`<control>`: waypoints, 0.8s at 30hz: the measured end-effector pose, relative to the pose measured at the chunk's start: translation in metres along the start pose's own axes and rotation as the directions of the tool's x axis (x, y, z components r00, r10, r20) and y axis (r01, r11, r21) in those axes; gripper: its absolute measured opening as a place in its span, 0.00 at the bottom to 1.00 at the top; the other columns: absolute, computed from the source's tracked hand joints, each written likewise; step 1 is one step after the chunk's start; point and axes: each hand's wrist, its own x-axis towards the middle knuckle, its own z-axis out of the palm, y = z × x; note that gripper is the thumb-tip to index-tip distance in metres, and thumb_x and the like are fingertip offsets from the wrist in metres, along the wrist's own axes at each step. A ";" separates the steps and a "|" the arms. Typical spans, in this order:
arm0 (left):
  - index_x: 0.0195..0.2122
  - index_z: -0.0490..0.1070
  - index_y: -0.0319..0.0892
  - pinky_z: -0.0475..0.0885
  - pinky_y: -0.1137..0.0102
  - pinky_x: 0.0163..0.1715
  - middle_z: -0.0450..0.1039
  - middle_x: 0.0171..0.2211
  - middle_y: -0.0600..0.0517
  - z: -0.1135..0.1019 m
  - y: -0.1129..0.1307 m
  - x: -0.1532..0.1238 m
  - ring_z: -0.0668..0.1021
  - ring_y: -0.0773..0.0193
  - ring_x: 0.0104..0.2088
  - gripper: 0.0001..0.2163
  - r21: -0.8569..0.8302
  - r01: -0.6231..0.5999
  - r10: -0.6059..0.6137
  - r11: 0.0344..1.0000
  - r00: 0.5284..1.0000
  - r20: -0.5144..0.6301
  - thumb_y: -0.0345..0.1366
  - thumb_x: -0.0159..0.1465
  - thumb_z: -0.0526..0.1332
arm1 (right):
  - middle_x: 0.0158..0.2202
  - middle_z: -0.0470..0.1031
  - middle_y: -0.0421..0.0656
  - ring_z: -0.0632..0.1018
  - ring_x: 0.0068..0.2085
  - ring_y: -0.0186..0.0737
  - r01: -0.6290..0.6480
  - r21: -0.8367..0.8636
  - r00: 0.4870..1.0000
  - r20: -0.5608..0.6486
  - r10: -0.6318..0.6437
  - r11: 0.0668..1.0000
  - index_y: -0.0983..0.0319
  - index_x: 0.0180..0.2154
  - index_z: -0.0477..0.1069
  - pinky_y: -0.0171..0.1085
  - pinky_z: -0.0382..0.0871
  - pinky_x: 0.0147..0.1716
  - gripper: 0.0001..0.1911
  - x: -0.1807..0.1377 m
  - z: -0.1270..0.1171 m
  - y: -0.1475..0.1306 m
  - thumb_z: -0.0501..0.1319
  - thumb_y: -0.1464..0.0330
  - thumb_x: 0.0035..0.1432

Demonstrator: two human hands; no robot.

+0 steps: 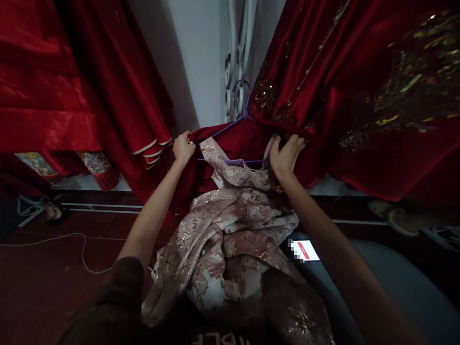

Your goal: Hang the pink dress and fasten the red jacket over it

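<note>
A pink floral brocade dress (230,230) with gold sheen hangs from a purple wire hanger (237,122) and bunches down toward my lap. My left hand (183,147) is closed on the hanger's left end, where the dress strap meets it. My right hand (285,154) is closed on the right strap of the pink dress at the hanger's other end, pressed against red fabric behind it. The hanger's hook sits at a white ornate metal rail (235,57).
Red satin garments hang at left (72,96), and a red sequinned garment (377,86) hangs at right. A lit phone screen (304,250) lies on a grey surface (395,287) at lower right. A white cable (72,239) trails over the dark red floor.
</note>
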 end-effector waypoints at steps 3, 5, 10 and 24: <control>0.42 0.73 0.47 0.68 0.66 0.42 0.77 0.37 0.46 0.004 0.001 0.001 0.77 0.54 0.42 0.16 -0.026 0.011 -0.010 1.000 1.000 0.027 0.30 0.54 0.54 | 0.49 0.64 0.64 0.65 0.54 0.60 0.012 -0.033 0.999 -0.035 -0.013 0.999 0.70 0.50 0.63 0.57 0.56 0.51 0.31 0.010 -0.005 0.003 0.33 0.58 0.65; 0.42 0.73 0.45 0.68 0.67 0.42 0.77 0.37 0.46 0.008 0.001 0.002 0.77 0.55 0.41 0.16 -0.048 0.018 -0.015 0.999 0.998 0.058 0.31 0.54 0.54 | 0.48 0.66 0.64 0.67 0.53 0.57 0.056 -0.067 0.998 -0.008 -0.057 0.996 0.70 0.49 0.65 0.54 0.58 0.50 0.31 0.016 -0.010 0.011 0.32 0.60 0.66; 0.34 0.73 0.42 0.69 0.67 0.39 0.76 0.33 0.46 0.019 -0.005 0.004 0.78 0.55 0.37 0.11 -0.132 0.088 -0.062 0.987 0.980 0.187 0.34 0.54 0.54 | 0.41 0.73 0.62 0.73 0.47 0.58 0.211 -0.212 0.908 0.404 -0.111 0.954 0.71 0.45 0.70 0.52 0.63 0.45 0.32 0.028 -0.021 0.046 0.36 0.56 0.65; 0.21 0.68 0.38 0.70 0.70 0.35 0.73 0.25 0.48 0.037 -0.014 0.012 0.77 0.56 0.33 0.09 -0.281 0.269 -0.190 0.921 0.942 0.278 0.37 0.53 0.54 | 0.60 0.60 0.60 0.67 0.57 0.54 0.323 0.122 0.772 0.540 -0.336 0.938 0.72 0.63 0.49 0.47 0.58 0.56 0.36 0.044 0.026 0.047 0.37 0.52 0.64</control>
